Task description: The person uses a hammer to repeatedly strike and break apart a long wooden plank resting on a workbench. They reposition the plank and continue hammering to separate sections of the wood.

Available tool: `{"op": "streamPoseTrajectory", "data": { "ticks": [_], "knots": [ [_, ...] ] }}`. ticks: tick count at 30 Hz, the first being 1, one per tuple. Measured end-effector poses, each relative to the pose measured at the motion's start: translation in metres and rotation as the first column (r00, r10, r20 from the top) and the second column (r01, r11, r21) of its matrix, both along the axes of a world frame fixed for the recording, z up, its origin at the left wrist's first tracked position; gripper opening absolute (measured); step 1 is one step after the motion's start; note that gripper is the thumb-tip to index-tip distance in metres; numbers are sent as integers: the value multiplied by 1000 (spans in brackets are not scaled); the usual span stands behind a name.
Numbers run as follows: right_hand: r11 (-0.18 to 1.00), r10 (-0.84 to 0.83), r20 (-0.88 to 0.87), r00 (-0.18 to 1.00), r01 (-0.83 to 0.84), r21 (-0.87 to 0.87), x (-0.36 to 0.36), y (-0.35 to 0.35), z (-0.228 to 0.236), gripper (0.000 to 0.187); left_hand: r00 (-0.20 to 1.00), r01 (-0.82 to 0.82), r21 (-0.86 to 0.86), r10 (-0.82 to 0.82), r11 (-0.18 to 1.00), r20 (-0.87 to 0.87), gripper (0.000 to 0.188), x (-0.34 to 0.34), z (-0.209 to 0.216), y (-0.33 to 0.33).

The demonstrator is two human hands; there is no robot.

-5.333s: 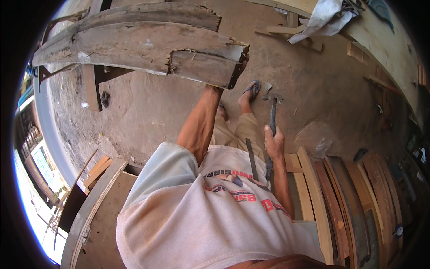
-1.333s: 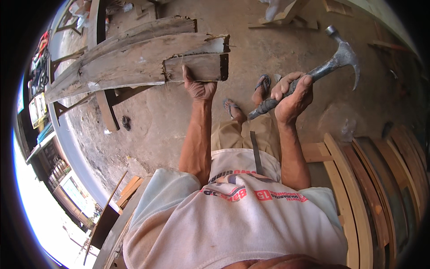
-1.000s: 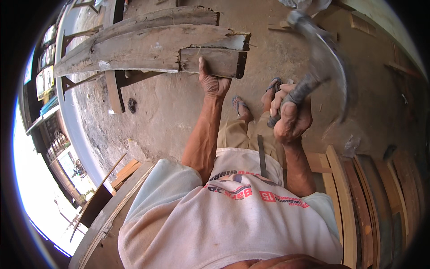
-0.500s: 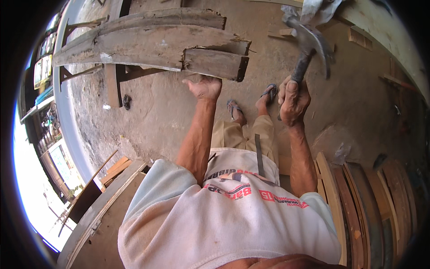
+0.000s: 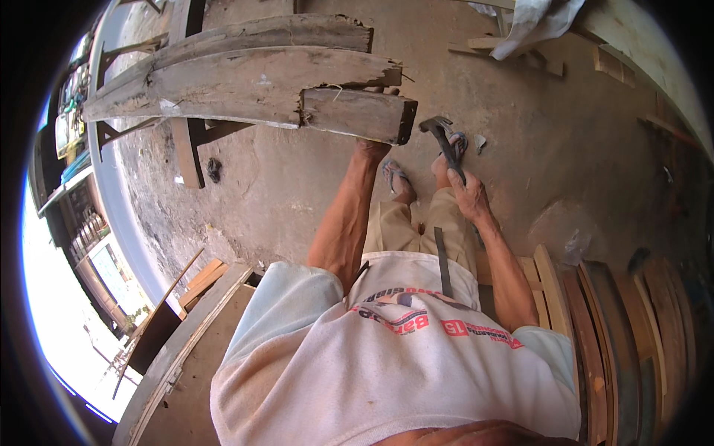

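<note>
A long, curved, weathered board (image 5: 223, 78) juts in from the left, with a short wood block (image 5: 357, 111) set along the near side of its splintered right end. My left hand (image 5: 374, 149) grips that block from underneath; the palm is mostly hidden, and fingertips show over the block's far edge. In my right hand (image 5: 470, 196) is a claw hammer (image 5: 450, 152), held closed round the lower handle. Its head hangs low, to the right of the block's end and apart from it, in front of my sandalled foot (image 5: 452, 152).
A second worn board (image 5: 282, 31) lies behind the first, over a wooden support (image 5: 186, 149). Several planks (image 5: 617, 349) stand at my lower right. A wood panel (image 5: 193, 372) is at lower left. Wood pieces and a pale sheet (image 5: 539, 26) lie at the far right.
The hammer has swung down and left from a raised position, toward the block's end. My left hand has shifted right and now wraps the block, fingertips showing over its far edge.
</note>
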State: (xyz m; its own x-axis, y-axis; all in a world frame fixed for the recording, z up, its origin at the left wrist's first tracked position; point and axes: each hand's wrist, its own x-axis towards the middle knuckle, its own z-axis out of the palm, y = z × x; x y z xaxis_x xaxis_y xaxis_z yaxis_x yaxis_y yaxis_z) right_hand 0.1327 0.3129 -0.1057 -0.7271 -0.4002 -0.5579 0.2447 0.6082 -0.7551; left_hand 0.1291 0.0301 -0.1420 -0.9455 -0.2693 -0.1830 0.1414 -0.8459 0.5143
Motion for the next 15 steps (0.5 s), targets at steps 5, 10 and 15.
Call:
{"op": "streamPoseTrajectory", "data": {
  "ticks": [5,10,15],
  "knots": [
    [971,-67,130,989,35,236,15,56,-6,64,912,48,-564,194,825,362,58,-30,-16,8],
    [894,-155,258,954,24,448,23,107,-23,72,803,168,-813,401,558,441,57,-42,10,18],
    [805,-178,237,955,3,593,40,147,-54,72,715,267,-882,533,389,452,57,-38,37,36]
  ]
}}
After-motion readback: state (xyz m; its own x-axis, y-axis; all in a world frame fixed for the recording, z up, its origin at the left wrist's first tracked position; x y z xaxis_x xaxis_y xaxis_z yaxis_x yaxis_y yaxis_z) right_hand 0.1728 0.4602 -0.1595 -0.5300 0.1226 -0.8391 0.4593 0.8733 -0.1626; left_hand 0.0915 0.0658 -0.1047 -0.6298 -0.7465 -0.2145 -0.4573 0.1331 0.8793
